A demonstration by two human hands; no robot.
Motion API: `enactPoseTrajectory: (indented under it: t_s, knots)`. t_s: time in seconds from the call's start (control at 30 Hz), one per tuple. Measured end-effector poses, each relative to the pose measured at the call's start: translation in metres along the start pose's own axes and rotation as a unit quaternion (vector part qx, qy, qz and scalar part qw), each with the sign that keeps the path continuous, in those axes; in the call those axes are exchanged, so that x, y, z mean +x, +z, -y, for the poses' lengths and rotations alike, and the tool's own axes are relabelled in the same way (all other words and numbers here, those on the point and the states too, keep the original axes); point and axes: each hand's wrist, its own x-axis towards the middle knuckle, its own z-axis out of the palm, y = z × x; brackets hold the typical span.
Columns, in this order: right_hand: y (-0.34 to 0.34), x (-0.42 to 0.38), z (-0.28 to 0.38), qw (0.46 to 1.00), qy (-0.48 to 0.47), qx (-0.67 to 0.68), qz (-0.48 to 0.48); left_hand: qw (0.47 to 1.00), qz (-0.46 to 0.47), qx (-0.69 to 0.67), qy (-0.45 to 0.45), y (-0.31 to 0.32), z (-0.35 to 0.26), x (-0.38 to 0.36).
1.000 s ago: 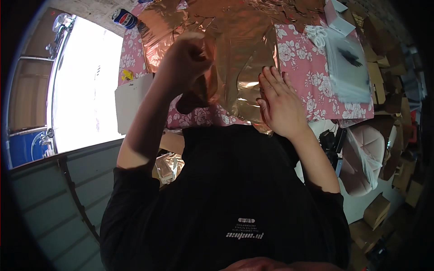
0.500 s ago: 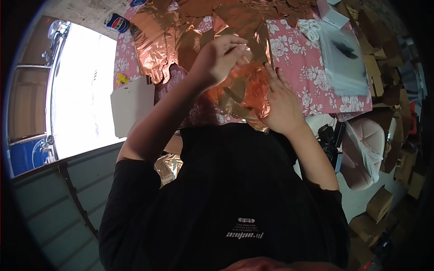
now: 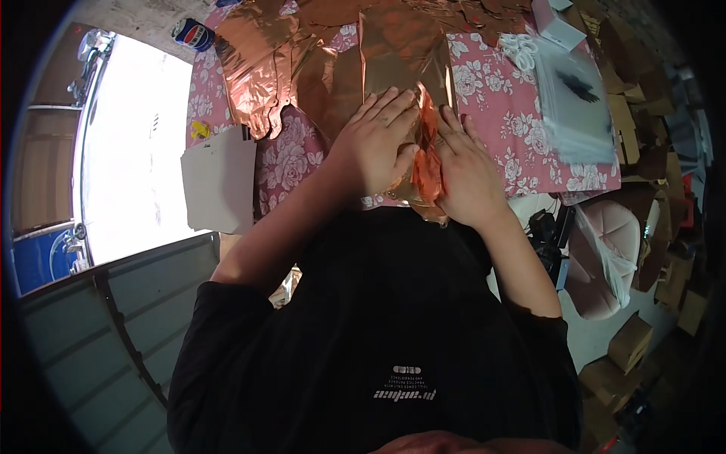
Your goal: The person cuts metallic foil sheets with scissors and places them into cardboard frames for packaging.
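A flat copper-coloured foil balloon lies on the table in front of me, its near part creased and folded up into a ridge. My left hand rests flat on the foil's left side, fingers stretched out. On the other side of the ridge, my right hand lies along the right edge with its fingers extended. Both palms press on the foil, and neither hand grips it. Part of the near foil is hidden under the hands. More shiny copper foil pieces lie to the left.
A pink floral tablecloth covers the table. Clear plastic bags, white string and a white box sit on the right. At left are a Pepsi can and a pale card. A padded chair and cardboard boxes stand right.
My left hand has come down from above the foil to lie flat on it. The near foil is now gathered into a narrower upright fold. My right hand has barely moved.
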Motion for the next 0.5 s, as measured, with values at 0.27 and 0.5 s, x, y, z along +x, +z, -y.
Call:
enactPoseTrajectory:
  t_s: [0.27,0.5]
  knots:
    - [-0.015,0.003,-0.02,0.951,0.011,0.25,-0.181,1.0,-0.015,0.006,-0.005,0.002,0.0,-0.002]
    - [-0.007,0.003,-0.023,0.987,-0.027,0.076,-0.139,1.0,-0.015,0.007,-0.006,0.005,0.002,-0.003]
